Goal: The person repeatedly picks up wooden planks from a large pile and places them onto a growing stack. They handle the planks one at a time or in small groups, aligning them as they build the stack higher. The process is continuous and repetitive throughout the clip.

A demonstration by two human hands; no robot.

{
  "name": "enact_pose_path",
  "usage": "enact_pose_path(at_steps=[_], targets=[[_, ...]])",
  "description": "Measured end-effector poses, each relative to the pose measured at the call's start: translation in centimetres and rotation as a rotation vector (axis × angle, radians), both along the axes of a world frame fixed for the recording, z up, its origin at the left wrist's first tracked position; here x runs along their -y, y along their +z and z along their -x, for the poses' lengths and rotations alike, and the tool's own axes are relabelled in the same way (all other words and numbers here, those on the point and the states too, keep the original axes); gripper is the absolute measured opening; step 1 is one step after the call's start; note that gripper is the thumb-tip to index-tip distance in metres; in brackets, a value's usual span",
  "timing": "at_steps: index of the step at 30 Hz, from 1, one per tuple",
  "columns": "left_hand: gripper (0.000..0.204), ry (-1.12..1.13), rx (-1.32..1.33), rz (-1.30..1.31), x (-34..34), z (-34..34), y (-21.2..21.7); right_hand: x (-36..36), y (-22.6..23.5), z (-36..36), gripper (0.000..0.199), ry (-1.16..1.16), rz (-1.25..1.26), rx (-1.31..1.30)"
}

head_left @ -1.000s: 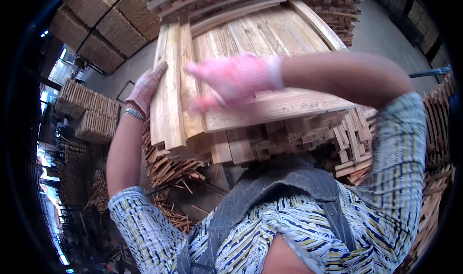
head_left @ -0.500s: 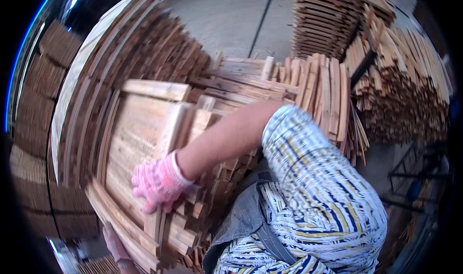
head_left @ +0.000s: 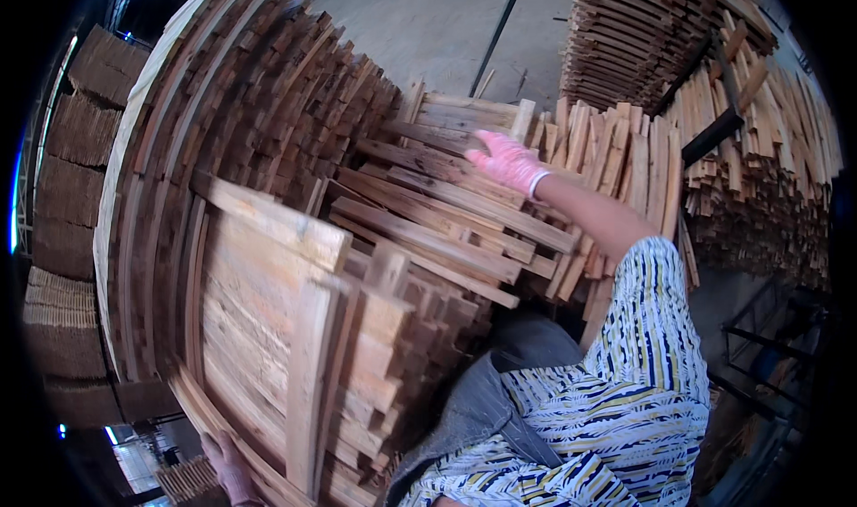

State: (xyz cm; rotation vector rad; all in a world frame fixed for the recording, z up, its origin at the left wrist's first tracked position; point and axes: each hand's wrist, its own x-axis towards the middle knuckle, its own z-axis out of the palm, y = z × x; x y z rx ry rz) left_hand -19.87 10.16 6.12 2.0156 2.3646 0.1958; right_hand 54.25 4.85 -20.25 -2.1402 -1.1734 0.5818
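My right hand [head_left: 507, 163], in a pink knit glove, reaches over a pile of loose wooden slats [head_left: 428, 230], fingers apart and nothing held. Below it, several slats lie roughly side by side on the pile. At the lower left, my left hand [head_left: 228, 469] lies against the outer edge of a stack of wooden boards [head_left: 250, 328], fingers stretched along a long plank [head_left: 201, 404]; its underside is hidden. On top of this stack, one board [head_left: 272, 217] crosses the far end and another [head_left: 310, 373] runs along the side near me.
A tall stack of slats [head_left: 268, 87] rises at the left, with bundled brown stacks [head_left: 80, 141] beyond. Upright slats [head_left: 616, 159] stand right of the pile. More wood [head_left: 759, 168] sits behind a dark metal bar [head_left: 711, 137]. A black metal frame [head_left: 759, 346] stands at lower right.
My right hand has left the boards at the left and moved far and to the right, over the loose slats. My left hand stays by the plank's outer edge. The view has shifted slightly.
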Motion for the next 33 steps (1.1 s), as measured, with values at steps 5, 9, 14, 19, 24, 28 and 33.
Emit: enact_pose_path(at_steps=[5, 9, 14, 19, 24, 28, 33], targets=[[0.075, 0.185, -0.040, 0.054, 2.3, -7.9, 2.4, -6.0, -8.5, -6.3, 0.080, 0.055, 0.329, 0.064], [0.074, 0.188, -0.011, 0.073, 2.4, -6.2, 2.6, -9.3, -13.0, -4.8, 0.083, 0.104, 0.539, -0.100], [0.072, 0.191, 0.230, -0.009, 2.7, -3.0, 1.9, -9.8, -11.7, -7.3, 0.085, 0.277, 0.534, -0.118], [0.068, 0.212, 0.063, 0.004, 2.1, -5.9, 2.4, -11.7, -8.0, -9.7, 0.084, 0.093, 0.209, -0.182], [0.069, 0.115, -0.007, 0.003, 1.9, -5.5, 1.8, -15.5, 1.7, -6.6, 0.093, 0.152, 0.059, -0.174], [0.071, 0.139, 0.372, -0.069, 2.8, 6.3, 0.1, -14.0, -0.2, -2.3, 0.084, 0.473, 0.130, -0.338], [0.063, 0.059, 0.313, -0.070, 1.2, 2.9, -0.8, -12.5, -10.2, -1.0, 0.106, 0.411, 0.489, -0.192]])
